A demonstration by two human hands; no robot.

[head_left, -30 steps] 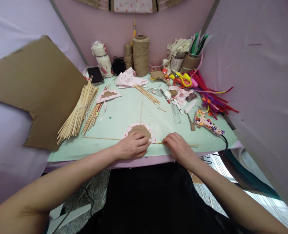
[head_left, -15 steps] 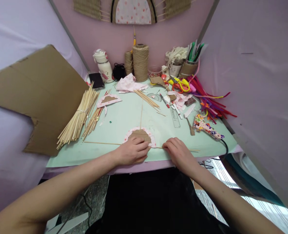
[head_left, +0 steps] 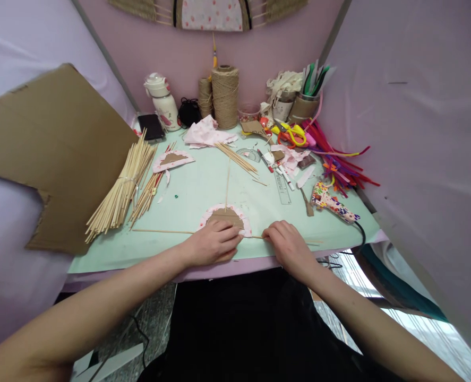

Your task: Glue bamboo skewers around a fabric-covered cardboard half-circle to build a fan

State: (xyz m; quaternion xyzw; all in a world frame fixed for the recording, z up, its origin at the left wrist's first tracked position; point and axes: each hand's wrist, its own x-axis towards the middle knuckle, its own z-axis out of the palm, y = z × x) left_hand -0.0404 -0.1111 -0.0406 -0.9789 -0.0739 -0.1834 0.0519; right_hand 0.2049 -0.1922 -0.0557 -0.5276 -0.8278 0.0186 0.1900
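In front of me lies a cardboard half-circle (head_left: 226, 215) edged with pink patterned fabric. My left hand (head_left: 214, 243) presses on its lower part, fingers together and bent, hiding part of the straight edge. A thin bamboo skewer (head_left: 314, 243) reaches out to the right of the half-circle; my right hand (head_left: 287, 245) pinches it just beside the fabric edge. Another skewer (head_left: 161, 231) sticks out to the left, and a third skewer (head_left: 228, 183) points away from the curved top. Whether the skewers are fixed to the cardboard is hidden.
Left stand a bundle of skewers (head_left: 118, 188) and a large cardboard sheet (head_left: 68, 148). A second fabric-edged half-circle (head_left: 173, 159) lies beyond. To the right are a glue gun (head_left: 333, 204), a ruler (head_left: 283, 188), scissors (head_left: 297, 135) and pipe cleaners (head_left: 339, 154). Twine spools (head_left: 224, 98) stand behind.
The whole view has shifted slightly, with things sitting a little further left and higher. Both hands keep the same hold on the half-circle and the skewer.
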